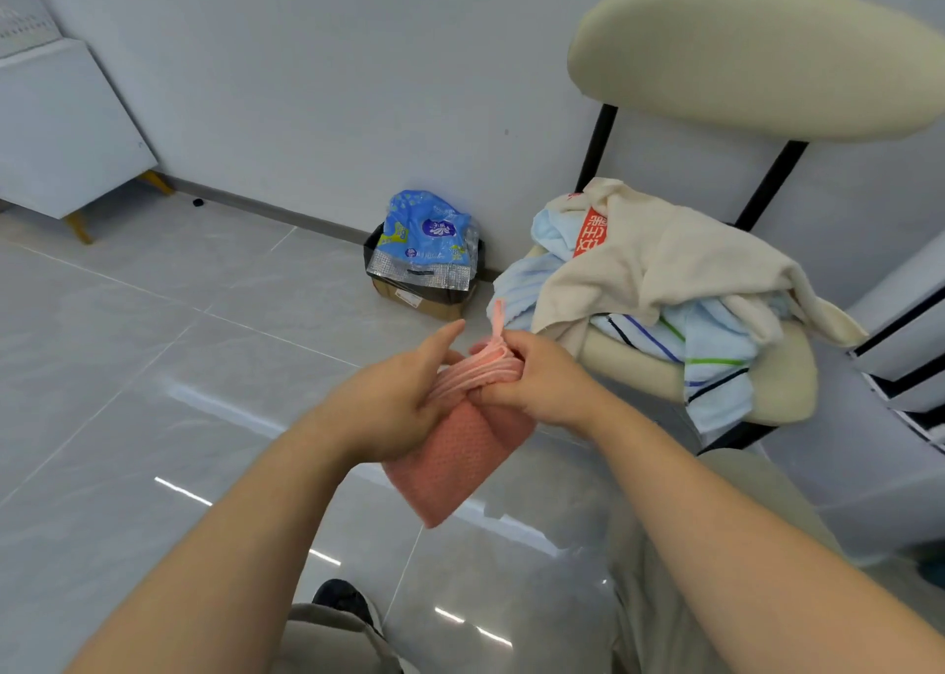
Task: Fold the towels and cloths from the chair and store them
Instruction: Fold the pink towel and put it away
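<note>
A folded pink cloth (pixel 460 461) hangs in front of me above the floor, its layered top edge bunched between both hands. My left hand (pixel 394 400) holds its left side, thumb stretched up along the edge. My right hand (pixel 532 374) grips the top edge from the right, fingers curled round the layers, and a small pink loop sticks up above them. To the right stands a cream chair (pixel 777 382) with a heap on its seat: a beige towel (pixel 665 259) with a red label on top, light blue towels (pixel 716 351) with coloured stripes under it.
A cardboard box (pixel 424 300) with a black liner and a blue plastic pack stands by the wall behind my hands. A white cabinet (pixel 66 131) on wooden legs is at the far left. White furniture (pixel 905 336) with dark slots is at the right edge. Glossy grey tiles cover the floor.
</note>
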### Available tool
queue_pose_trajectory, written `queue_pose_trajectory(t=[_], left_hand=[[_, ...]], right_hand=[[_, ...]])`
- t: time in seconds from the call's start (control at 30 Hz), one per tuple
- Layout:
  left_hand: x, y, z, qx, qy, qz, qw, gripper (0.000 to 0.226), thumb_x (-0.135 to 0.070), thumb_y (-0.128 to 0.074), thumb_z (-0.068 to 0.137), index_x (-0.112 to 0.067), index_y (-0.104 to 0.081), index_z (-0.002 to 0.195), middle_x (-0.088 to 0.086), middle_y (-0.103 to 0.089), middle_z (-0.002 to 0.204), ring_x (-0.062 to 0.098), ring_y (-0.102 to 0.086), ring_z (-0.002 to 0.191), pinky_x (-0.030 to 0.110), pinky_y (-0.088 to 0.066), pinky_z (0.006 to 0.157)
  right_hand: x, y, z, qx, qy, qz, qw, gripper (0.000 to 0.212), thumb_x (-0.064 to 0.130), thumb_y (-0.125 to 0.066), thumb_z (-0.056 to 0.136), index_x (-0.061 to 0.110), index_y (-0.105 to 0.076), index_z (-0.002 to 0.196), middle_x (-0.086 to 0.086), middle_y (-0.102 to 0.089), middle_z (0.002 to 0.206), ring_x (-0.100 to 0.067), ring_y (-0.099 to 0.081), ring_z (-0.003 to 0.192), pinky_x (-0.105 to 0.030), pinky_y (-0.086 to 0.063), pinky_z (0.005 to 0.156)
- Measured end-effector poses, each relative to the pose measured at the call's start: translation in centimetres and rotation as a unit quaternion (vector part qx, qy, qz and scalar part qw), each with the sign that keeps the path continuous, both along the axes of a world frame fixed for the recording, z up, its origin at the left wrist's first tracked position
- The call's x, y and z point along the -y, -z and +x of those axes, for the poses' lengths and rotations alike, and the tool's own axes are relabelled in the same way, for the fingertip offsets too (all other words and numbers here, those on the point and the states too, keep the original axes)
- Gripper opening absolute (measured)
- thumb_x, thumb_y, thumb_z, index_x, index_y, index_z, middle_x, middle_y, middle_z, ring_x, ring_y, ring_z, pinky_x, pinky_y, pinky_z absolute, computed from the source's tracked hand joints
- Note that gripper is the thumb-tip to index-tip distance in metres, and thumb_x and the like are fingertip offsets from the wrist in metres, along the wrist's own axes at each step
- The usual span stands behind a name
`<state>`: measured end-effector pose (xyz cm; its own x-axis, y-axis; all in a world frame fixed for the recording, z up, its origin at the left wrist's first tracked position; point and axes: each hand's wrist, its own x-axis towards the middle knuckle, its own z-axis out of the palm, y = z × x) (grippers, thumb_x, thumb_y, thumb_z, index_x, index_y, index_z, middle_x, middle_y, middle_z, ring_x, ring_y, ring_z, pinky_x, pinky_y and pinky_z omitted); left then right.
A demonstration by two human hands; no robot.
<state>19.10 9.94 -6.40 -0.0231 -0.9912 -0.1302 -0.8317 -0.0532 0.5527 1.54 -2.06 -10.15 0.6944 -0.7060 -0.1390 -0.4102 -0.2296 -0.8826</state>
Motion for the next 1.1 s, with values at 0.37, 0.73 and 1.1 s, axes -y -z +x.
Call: queue_pose_trajectory(t=[0.37,0.73,1.1], left_hand=[[1.3,3.2,7.5,-0.45,-0.239,0.004,0.86,0.046,-0.03,-0.088,0.07,-0.007,-0.071,0.106,0.003,-0.074,0.094,0.014,-0.068,0.087,0.025,-0.052,0.076],[5.9,-1.2,9.7,-0.293,-0.467,-0.052,0.833,0.014,-0.037,-0.061,0.096,-0.023,-0.062,0.1,-0.011,-0.066,0.09,-0.001,-0.059,0.08,0.028,-0.044,0.068],[-6.9,-36.7,22.1,-0.586,-0.447,0.159,0.657,0.056,-0.033,-0.083,0.076,-0.006,-0.064,0.121,0.012,-0.073,0.115,0.027,-0.071,0.105,0.04,-0.055,0.086]], right_hand=[[5.1,0.6,1.8,-0.01,0.014,0.057,0.998,0.039,0.04,-0.083,0.08,0.015,-0.07,0.107,0.007,-0.076,0.098,-0.006,-0.071,0.094,-0.027,-0.056,0.085],[10.8,-8.6,11.0,-0.087,0.011,0.174,0.981,0.042,0.032,-0.086,0.077,0.01,-0.071,0.11,0.001,-0.078,0.1,-0.014,-0.074,0.094,-0.036,-0.06,0.086],[2.2,-41.2,25.6,-0.079,-0.019,0.342,0.936,0.035,0.016,-0.082,0.082,0.003,-0.071,0.112,-0.014,-0.075,0.107,-0.023,-0.072,0.093,-0.038,-0.058,0.09]])
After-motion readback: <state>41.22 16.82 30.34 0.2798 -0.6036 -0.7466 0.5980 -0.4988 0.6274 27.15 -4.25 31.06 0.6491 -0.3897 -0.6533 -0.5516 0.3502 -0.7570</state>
